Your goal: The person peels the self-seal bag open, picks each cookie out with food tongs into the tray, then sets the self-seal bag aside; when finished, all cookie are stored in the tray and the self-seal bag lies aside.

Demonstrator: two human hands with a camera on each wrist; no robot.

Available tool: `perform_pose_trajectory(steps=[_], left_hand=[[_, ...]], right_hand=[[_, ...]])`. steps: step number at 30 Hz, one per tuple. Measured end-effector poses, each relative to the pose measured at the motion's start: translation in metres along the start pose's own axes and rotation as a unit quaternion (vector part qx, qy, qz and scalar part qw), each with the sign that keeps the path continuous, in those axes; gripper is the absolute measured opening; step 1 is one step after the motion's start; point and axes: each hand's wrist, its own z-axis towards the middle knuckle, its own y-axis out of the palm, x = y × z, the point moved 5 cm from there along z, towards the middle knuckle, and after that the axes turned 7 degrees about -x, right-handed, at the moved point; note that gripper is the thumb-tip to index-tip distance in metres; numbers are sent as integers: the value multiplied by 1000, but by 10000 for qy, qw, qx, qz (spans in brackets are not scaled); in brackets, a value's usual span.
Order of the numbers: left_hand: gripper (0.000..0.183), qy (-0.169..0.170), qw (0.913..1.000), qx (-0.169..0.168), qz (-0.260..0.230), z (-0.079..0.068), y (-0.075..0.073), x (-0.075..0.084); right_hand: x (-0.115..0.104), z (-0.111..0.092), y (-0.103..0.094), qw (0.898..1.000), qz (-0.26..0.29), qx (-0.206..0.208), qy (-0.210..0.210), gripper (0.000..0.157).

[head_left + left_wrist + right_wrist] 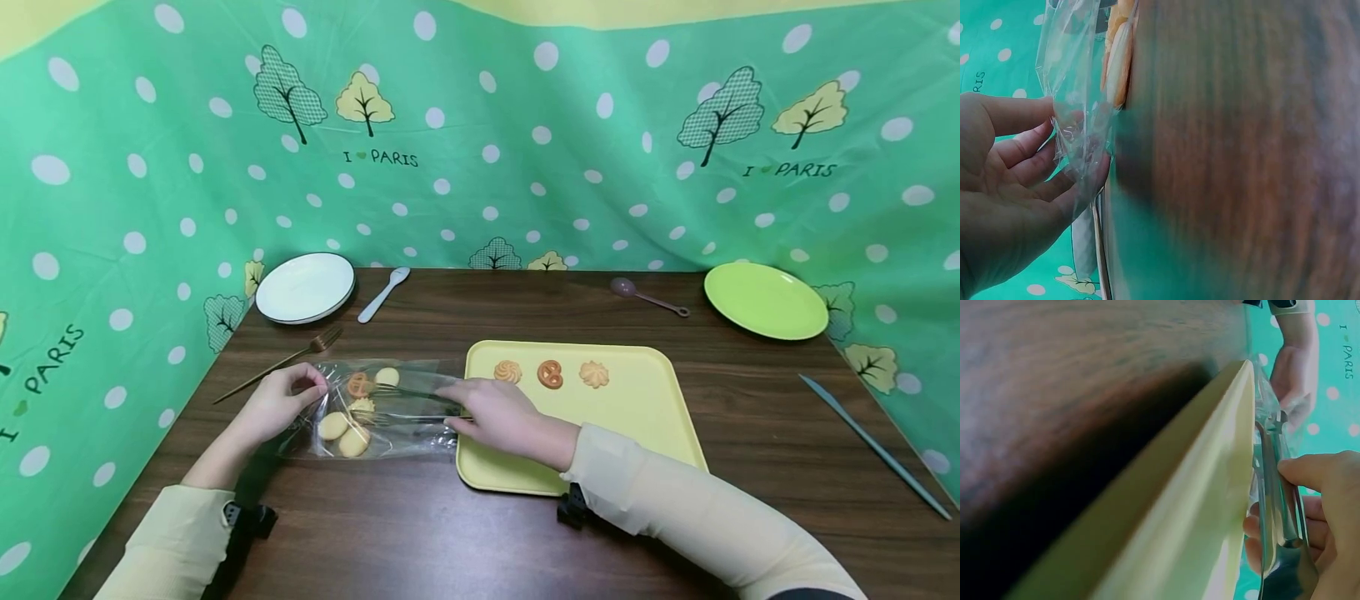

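Observation:
A clear plastic bag (431, 446) lies on the table with several cookies inside, among them a brown pretzel cookie (359, 384) and pale oval cookies (354, 442). At its left end my left hand (277, 404) pinches the plastic between thumb and fingers. My right hand (502, 417) holds metal tongs (1267, 494), whose arms reach left into or over the bag; the tips are hard to make out. Under the right hand is a yellow tray (622, 408). Along its far side sit a swirl cookie (507, 371), a pretzel cookie (550, 374) and a flower-shaped cookie (594, 374).
Back left are a white plate (305, 287), a pale spoon-like utensil (384, 295) and a bronze fork (281, 362). A purple spoon (649, 298) and a green plate (765, 300) lie back right. At the right edge lies a grey-blue knife (873, 446).

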Motion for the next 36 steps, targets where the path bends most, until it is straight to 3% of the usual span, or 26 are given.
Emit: perform_pose_trajectory(steps=[12,26,36], left_hand=[[5,-55,10000,-41,-3,0,1,-1],[9,-166,9998,-56,23,-1,-2,1],[9,-131,9999,-61,-24,-1,-1,2]], right_hand=[[-2,7,0,9998,-95,-176,-89,42],[17,-20,-12,9999,50,-58,153,43],[12,-15,-6,10000,-29,46,-48,44]])
